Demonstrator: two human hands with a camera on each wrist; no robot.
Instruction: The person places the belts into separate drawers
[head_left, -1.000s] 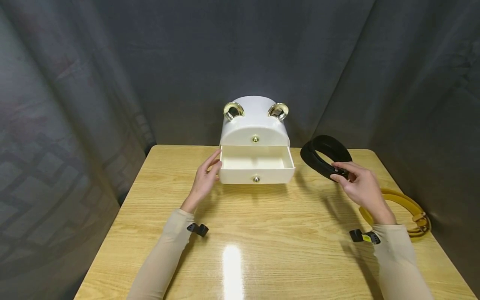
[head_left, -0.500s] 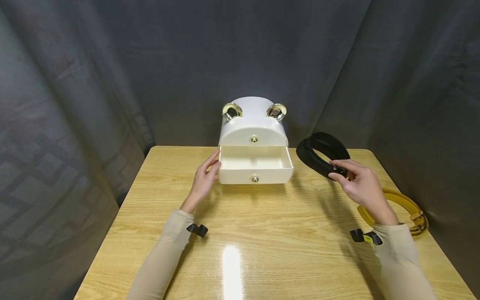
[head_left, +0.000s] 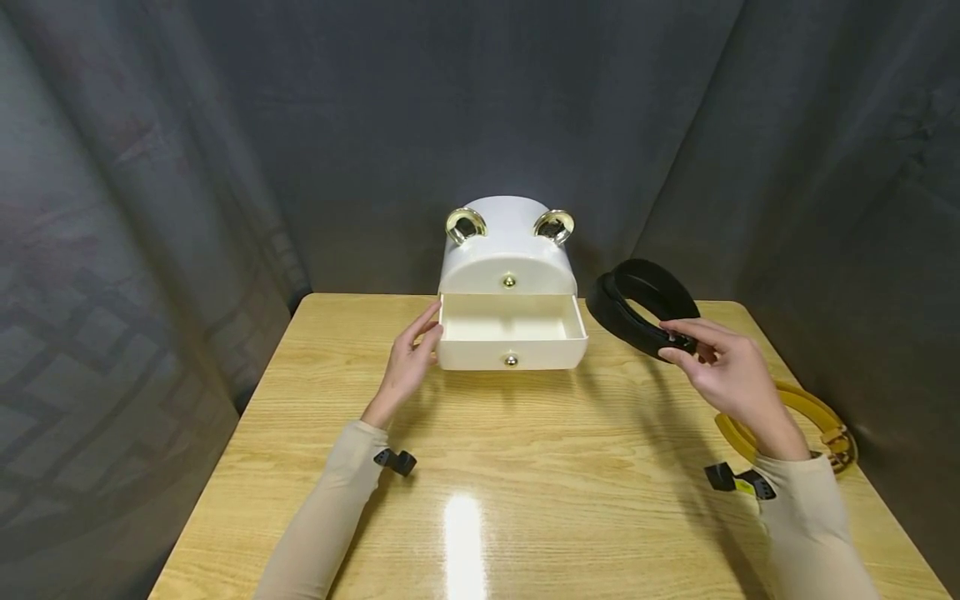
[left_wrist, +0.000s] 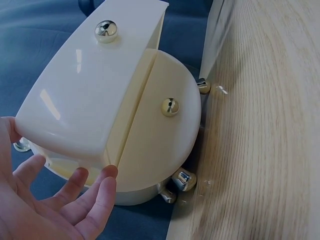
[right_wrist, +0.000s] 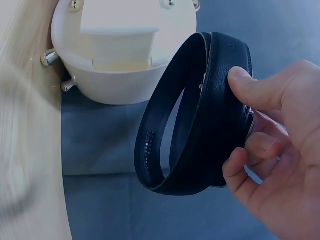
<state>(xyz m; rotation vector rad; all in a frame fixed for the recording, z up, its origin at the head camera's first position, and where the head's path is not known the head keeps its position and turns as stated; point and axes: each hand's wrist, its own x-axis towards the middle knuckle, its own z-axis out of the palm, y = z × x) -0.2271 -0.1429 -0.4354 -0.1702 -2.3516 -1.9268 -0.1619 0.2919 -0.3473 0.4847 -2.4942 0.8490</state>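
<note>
A white storage box (head_left: 510, 229) with two gold ear-like rings stands at the table's back, its lower drawer (head_left: 512, 354) pulled out, with nothing inside. My left hand (head_left: 408, 362) rests its fingertips against the drawer's left side; the left wrist view shows the fingers (left_wrist: 102, 200) spread along that side wall. My right hand (head_left: 727, 367) pinches a coiled black leather belt (head_left: 637, 325) near its buckle, thumb on the outer face and fingers underneath. In the right wrist view the belt (right_wrist: 215, 120) forms a loose ring, held up beside the box.
A coiled mustard-yellow belt (head_left: 813, 408) lies on the wooden table (head_left: 570, 500) at the right, partly behind my right forearm. The upper drawer, with a gold knob (head_left: 509, 282), is closed. Dark grey curtains (head_left: 420, 100) hang behind the table and at both sides.
My right hand has shifted the black belt slightly left and up, closer to the box. The left hand stays at the drawer's side.
</note>
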